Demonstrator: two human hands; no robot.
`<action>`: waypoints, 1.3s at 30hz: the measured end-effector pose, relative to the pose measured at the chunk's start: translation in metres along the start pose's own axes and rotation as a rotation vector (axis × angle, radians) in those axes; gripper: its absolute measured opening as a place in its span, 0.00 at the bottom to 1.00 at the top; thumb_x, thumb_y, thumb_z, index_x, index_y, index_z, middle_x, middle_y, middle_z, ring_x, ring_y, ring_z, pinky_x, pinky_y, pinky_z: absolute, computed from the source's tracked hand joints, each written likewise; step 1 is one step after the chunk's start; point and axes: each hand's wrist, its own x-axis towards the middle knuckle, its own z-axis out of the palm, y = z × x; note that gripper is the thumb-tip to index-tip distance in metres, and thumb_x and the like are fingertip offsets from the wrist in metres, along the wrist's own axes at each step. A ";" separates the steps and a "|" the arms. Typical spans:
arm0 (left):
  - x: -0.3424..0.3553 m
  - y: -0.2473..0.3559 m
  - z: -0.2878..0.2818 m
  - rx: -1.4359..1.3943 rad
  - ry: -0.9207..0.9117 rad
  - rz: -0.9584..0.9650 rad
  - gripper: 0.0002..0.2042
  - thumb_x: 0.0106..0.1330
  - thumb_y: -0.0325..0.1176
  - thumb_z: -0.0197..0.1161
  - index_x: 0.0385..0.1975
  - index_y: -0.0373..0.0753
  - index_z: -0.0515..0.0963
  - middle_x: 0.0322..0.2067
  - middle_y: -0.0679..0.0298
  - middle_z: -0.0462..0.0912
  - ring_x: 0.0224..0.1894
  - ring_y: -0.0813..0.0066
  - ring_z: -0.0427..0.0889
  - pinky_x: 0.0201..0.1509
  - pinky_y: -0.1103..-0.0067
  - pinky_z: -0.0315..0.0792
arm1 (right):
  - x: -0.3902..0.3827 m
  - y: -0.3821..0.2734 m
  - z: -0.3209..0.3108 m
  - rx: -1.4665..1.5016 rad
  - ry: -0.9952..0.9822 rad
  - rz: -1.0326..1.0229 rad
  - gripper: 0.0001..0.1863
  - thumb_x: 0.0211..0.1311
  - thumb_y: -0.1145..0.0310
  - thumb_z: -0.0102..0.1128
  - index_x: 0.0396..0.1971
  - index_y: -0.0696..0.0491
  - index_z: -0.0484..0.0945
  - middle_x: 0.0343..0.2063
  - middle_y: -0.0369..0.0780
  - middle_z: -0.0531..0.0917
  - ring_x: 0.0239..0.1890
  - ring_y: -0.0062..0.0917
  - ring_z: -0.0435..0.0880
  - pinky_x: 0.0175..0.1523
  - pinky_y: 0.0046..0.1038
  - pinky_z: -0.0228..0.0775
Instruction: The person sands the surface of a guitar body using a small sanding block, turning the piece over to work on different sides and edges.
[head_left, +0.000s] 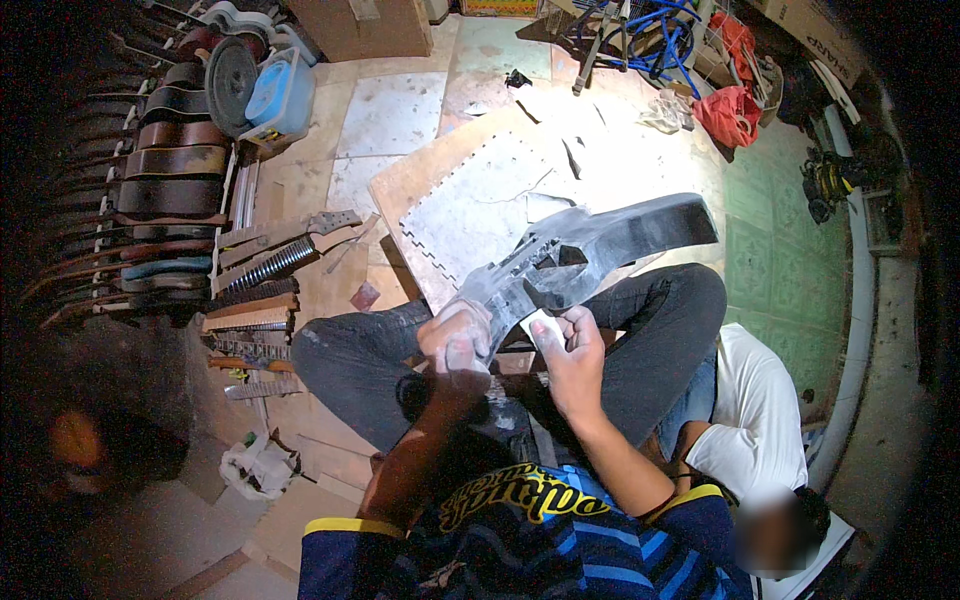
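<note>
A dark electric guitar body (640,236), coated with pale dust and cut with several cavities, lies tilted across my bent legs. My left hand (457,338) is wrapped round its near left end, with dust on the fingers. Between the thumb and fingers of my right hand (574,352) is a small white folded piece (541,326), perhaps sandpaper, held at the near edge of the body. The face of that piece turned to the body is hidden. Under the far side of the body lies a dusty board (420,225) on the floor.
Guitar bodies (175,165) stand in a row at the left, beside several guitar necks (285,262). A blue-and-clear tub (283,100) stands behind them. Blue tubing (660,40) and a red bag (728,115) lie far right. Another person in a white shirt (758,400) is close at my right.
</note>
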 end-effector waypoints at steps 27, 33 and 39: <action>-0.025 0.009 0.047 -0.710 0.944 -0.570 0.43 0.54 0.84 0.48 0.19 0.40 0.66 0.20 0.65 0.70 0.19 0.75 0.68 0.19 0.78 0.60 | 0.001 0.028 0.036 0.163 0.018 0.145 0.10 0.62 0.73 0.70 0.24 0.54 0.78 0.27 0.35 0.82 0.26 0.14 0.75 0.31 0.22 0.67; 0.003 0.004 0.037 -0.307 0.583 -0.196 0.42 0.60 0.81 0.45 0.23 0.37 0.70 0.26 0.59 0.74 0.29 0.70 0.73 0.34 0.73 0.69 | -0.009 0.023 0.038 0.149 -0.013 0.108 0.11 0.59 0.78 0.68 0.23 0.52 0.73 0.22 0.31 0.75 0.27 0.14 0.74 0.35 0.21 0.68; 0.007 0.005 0.032 -0.291 0.518 -0.143 0.41 0.71 0.73 0.26 0.22 0.37 0.67 0.25 0.58 0.71 0.30 0.67 0.72 0.39 0.73 0.67 | -0.018 0.022 0.036 0.249 -0.106 0.170 0.08 0.63 0.82 0.60 0.29 0.54 0.73 0.27 0.33 0.78 0.29 0.15 0.76 0.35 0.19 0.68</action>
